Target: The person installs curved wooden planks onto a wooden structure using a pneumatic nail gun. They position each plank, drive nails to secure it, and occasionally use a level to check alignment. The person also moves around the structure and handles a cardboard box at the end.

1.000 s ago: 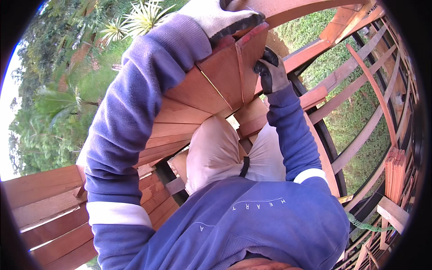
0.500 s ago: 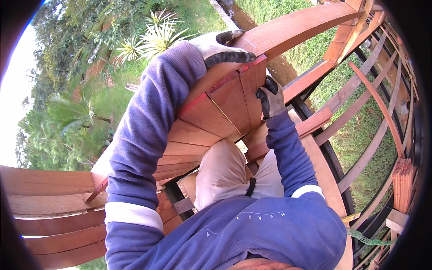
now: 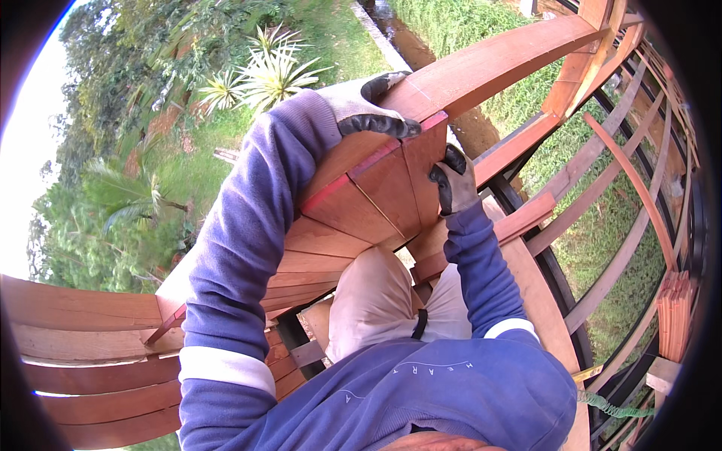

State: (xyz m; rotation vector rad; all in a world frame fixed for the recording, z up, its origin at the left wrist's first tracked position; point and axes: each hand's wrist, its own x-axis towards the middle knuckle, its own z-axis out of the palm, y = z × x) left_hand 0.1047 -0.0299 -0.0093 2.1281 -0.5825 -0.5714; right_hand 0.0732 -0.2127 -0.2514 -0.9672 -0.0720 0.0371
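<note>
A curved reddish wooden beam (image 3: 496,64) sweeps from beneath my left hand toward the upper right. My left hand (image 3: 370,109), in a pale glove with black fingers, wraps over this beam; its thumb lies along the near side by the red-edged board tops. Below the beam, narrow wooden boards (image 3: 387,188) fan out side by side, with thin gaps between some. My right hand (image 3: 456,180), gloved alike, grips the right edge of the last wooden board (image 3: 425,161), thumb on its near face. Its other fingers are partly hidden behind the board.
My knees (image 3: 376,297) are close below the boards. Curved wooden slats (image 3: 90,308) stack at the left. On the right are dark metal framing (image 3: 553,282), long bent strips (image 3: 639,173), a bundle of short wood pieces (image 3: 674,312) and a green coiled hose (image 3: 613,406).
The boards and beam sit slightly lower in the picture. My left thumb has shifted down a little against the board tops. My right hand stays at the last board's edge.
</note>
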